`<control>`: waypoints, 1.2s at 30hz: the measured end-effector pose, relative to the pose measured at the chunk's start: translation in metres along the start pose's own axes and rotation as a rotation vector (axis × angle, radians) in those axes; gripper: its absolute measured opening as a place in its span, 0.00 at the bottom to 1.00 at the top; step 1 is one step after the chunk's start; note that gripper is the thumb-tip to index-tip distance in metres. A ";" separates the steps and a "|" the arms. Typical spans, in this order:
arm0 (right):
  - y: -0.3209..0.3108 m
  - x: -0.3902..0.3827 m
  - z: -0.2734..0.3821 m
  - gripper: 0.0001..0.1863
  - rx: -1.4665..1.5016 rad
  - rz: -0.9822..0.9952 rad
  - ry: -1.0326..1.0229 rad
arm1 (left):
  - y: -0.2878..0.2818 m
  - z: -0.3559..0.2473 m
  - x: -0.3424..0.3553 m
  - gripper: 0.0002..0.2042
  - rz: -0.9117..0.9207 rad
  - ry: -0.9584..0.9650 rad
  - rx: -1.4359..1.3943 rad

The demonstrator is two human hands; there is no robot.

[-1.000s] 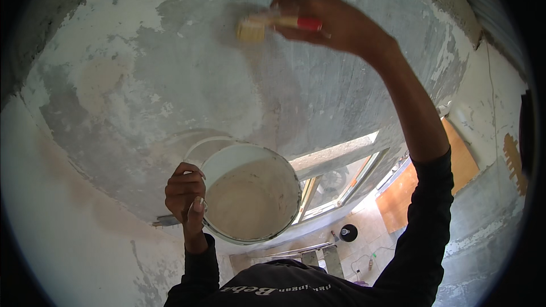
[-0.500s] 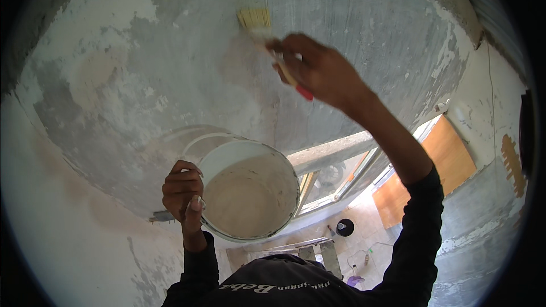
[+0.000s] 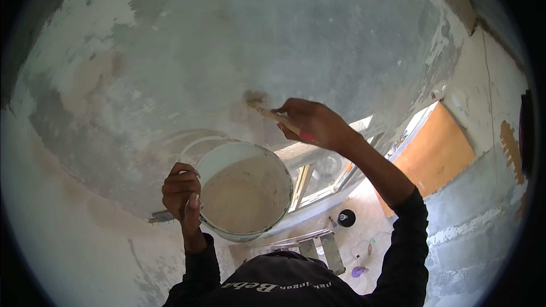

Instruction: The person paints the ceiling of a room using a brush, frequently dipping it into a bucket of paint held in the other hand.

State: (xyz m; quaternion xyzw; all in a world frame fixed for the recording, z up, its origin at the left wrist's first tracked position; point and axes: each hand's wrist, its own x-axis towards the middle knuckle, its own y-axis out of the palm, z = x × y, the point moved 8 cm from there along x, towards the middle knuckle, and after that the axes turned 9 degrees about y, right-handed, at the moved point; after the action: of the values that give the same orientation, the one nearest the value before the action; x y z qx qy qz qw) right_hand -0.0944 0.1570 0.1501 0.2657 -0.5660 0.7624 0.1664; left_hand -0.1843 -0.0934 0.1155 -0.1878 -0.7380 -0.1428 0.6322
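A paintbrush (image 3: 280, 121) with a pale handle and red end is gripped in my right hand (image 3: 318, 124). Its bristles touch the grey, patchy wall (image 3: 187, 51), just above the bucket, and look smeared by motion. My left hand (image 3: 182, 192) is closed on the left rim of a white round bucket (image 3: 222, 156), fingers outside and thumb at the edge. Inside, pale beige liquid (image 3: 244, 196) covers the bottom, and the bucket tilts toward me. Its handle (image 3: 193, 143) stands up against the wall side.
Below the wall is a window frame (image 3: 307, 185), with an orange-brown board (image 3: 435, 153) to its right. Far down, a ladder or step (image 3: 330, 250), a black round container (image 3: 346, 218) and a purple item (image 3: 359, 272) with a cord lie on the floor.
My right hand has brought the brush down the wall, from high up to just above the bucket. My left hand and the bucket have barely moved.
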 end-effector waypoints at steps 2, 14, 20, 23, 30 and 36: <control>-0.008 0.008 0.005 0.08 -0.240 -0.066 -0.119 | 0.006 0.002 0.000 0.25 0.007 0.009 -0.013; -0.038 -0.002 0.027 0.19 -0.310 -0.488 -0.260 | 0.010 -0.003 -0.007 0.24 0.000 0.001 -0.024; 0.029 -0.036 0.003 0.14 -0.265 -0.293 -0.127 | 0.011 -0.003 -0.008 0.24 -0.004 0.010 -0.002; 0.048 -0.051 -0.006 0.12 -0.194 -0.176 -0.073 | 0.012 0.000 -0.007 0.24 0.022 -0.016 0.013; 0.035 -0.036 -0.010 0.10 -0.031 -0.002 0.022 | 0.001 0.002 -0.002 0.25 0.040 -0.024 0.012; -0.007 -0.008 -0.009 0.13 -0.128 -0.201 -0.109 | 0.001 -0.003 0.002 0.23 0.025 -0.016 0.022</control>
State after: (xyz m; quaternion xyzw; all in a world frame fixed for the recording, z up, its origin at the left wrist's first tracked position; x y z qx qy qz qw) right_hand -0.0864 0.1684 0.1488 0.3510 -0.5923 0.6886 0.2277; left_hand -0.1817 -0.0932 0.1177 -0.1915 -0.7423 -0.1252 0.6298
